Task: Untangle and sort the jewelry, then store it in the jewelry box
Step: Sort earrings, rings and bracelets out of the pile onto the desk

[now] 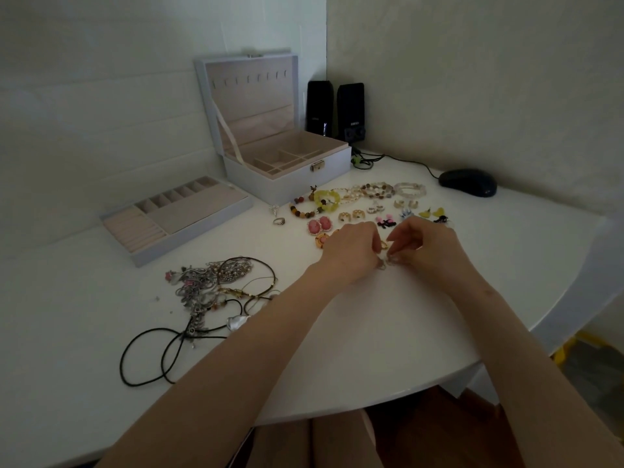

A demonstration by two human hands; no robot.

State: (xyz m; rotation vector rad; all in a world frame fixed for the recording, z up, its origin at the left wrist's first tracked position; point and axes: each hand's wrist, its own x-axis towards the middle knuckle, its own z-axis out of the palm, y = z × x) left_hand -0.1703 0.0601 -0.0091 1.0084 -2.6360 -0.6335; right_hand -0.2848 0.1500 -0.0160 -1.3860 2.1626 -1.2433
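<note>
Forearms (263,332) cross a white corner table (371,332) bearing jewelry (216,282).

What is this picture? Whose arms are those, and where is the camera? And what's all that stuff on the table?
There is no machine here. Those are a person's two arms. The camera sits on the person's head, so you look down just as they do.

The left hand and the right hand meet in the middle. They seem to pinch a small silver piece between their fingertips. It is too small to tell what it is.

On the white table, a tangle of necklaces lies on the left. Further back are bracelets in a row and earrings in pairs. The jewelry box stands open, with its tray beside it. The mouse and speakers are just desk things.
</note>
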